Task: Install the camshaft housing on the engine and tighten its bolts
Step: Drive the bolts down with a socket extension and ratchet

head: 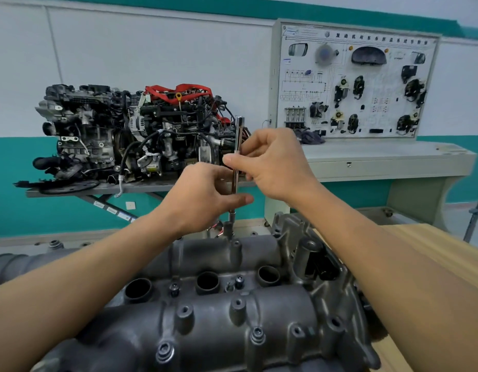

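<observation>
The dark grey camshaft housing lies on the engine in front of me, with three round plug wells and several bolts in its bosses. A long chrome extension bar stands upright, its socket seated on a bolt at the housing's far edge. My right hand pinches the bar's upper shaft between thumb and fingers. My left hand holds the bar lower down, thumb stretched across in front of it. The middle of the bar is hidden by my fingers.
A complete engine with red parts sits on a grey lift table at the back left. A training board with car parts stands on a grey bench at the back right. A wooden tabletop runs along my right.
</observation>
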Motion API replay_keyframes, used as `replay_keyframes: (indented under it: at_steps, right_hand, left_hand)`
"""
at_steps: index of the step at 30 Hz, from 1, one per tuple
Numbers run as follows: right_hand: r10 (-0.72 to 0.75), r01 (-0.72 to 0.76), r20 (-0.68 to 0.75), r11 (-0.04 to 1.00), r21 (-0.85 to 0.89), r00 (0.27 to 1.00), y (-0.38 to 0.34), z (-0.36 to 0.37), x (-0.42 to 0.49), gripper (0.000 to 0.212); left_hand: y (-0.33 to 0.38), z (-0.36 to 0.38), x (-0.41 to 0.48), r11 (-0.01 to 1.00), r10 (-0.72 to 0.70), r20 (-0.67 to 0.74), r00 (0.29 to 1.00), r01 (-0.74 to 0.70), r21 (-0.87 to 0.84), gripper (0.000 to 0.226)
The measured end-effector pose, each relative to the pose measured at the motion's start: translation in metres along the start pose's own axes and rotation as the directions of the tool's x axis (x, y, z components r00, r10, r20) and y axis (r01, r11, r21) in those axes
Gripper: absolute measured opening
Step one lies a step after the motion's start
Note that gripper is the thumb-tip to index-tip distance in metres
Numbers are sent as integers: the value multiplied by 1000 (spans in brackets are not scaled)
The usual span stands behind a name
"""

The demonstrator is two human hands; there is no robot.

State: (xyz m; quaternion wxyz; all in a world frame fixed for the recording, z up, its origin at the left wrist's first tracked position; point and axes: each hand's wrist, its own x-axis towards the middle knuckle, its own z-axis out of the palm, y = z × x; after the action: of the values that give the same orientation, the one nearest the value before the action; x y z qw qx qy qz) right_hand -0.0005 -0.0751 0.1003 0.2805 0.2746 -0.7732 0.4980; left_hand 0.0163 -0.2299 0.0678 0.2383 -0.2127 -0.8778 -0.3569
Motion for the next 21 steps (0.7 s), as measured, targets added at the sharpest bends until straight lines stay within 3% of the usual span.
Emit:
replay_keyframes:
  at_steps: [2, 7, 10, 13, 15, 18, 21]
  right_hand:
    - [10, -11, -33, 999, -31, 999, 1, 0, -1, 25]
    - [59, -91, 186, 982, 166, 981, -1, 2, -7, 7]
    - [52, -70, 141, 990, 124, 989, -3, 0, -7, 12]
    - [33, -32, -17, 999, 28, 999, -1, 3, -6, 26]
    - [37, -37, -16, 999, 6, 999, -2, 5, -7, 27]
    - [68, -86, 134, 988, 131, 989, -1, 6, -8, 14]
    - [37, -77, 232, 983, 167, 972, -1, 6, -9, 20]
  left_hand:
    - [1, 0, 0, 998, -5, -24, 1000, 4, -56, 15]
    - [4, -7, -3, 987, 60, 164, 985, -34, -158, 16]
    - [1, -4, -4, 988, 33, 195, 980, -2, -158, 13]
    - [-2, 5, -3, 996, -20, 70, 997, 26, -80, 18]
    - [-2, 8, -2, 999, -21, -41, 999, 19, -46, 9]
    - [2, 4, -3, 996, -10, 60, 998, 16, -90, 12]
    - [6, -4, -4, 981, 32, 209, 977, 10, -196, 22]
